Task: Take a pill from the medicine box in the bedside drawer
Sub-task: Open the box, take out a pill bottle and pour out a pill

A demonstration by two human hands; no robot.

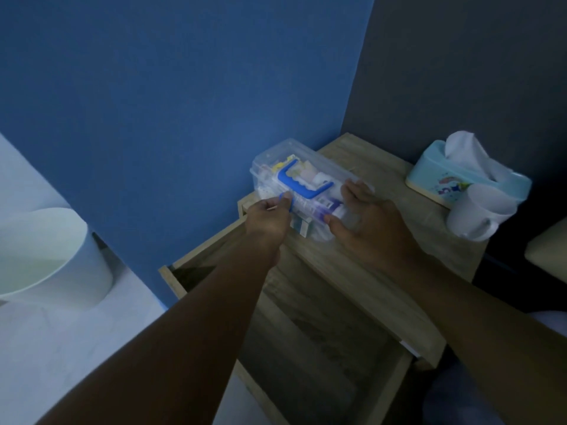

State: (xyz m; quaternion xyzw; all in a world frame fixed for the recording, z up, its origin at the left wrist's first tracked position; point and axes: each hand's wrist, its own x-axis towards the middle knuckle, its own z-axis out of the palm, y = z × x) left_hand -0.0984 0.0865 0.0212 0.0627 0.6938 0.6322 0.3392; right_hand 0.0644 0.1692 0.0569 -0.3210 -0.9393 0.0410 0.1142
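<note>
Blues against pale wood

Clear box (306, 185) with blue handle (302, 183); teal tissue holder (460, 182), cartoon print; white cup (478, 213); blue wall (171, 96).

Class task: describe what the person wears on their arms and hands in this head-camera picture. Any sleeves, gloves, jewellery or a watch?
Both forearms are bare from the bottom edge of the picture up to the wrists: no sleeves show. The left hand and right hand are ungloved, with no ring, watch or bracelet visible in this dim light.
</note>
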